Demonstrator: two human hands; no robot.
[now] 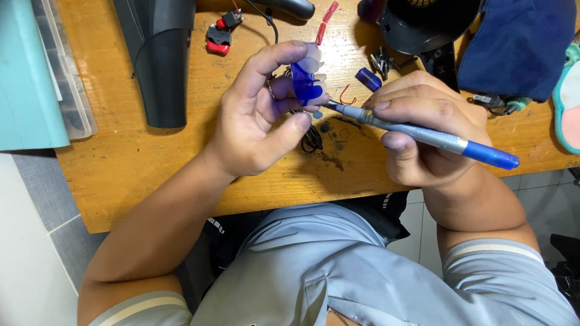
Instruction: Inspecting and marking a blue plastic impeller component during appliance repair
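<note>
From the camera on my head, I look down at my two hands over a wooden table (139, 163).

My left hand (260, 115) holds a small blue fan wheel (306, 81) with see-through blades. My fingers (272, 60) curl over the top of it and my thumb (289, 131) sits under it, so my hand is closed tight on the fan wheel. It is up off the table, just above the middle of it. Thin black wires (311, 140) hang down below the fan wheel, by my thumb.

My right hand (417, 127) is wrapped around a long tool (423, 134) with a gray and blue handle. My fingers are shut on it. The thin metal tip points left and touches the bottom of the fan wheel.

Just beside the tool tip, a small red wire loop (345, 96) and a little blue cap (367, 78) lie on the table. Farther back I see a big black plastic part (158, 60), a red and black switch (219, 39) and a red wire end (325, 24). A dark round casing (423, 24) sits at the far right, next to a blue cloth (519, 48). A teal box (27, 72) lies at the left edge.
</note>
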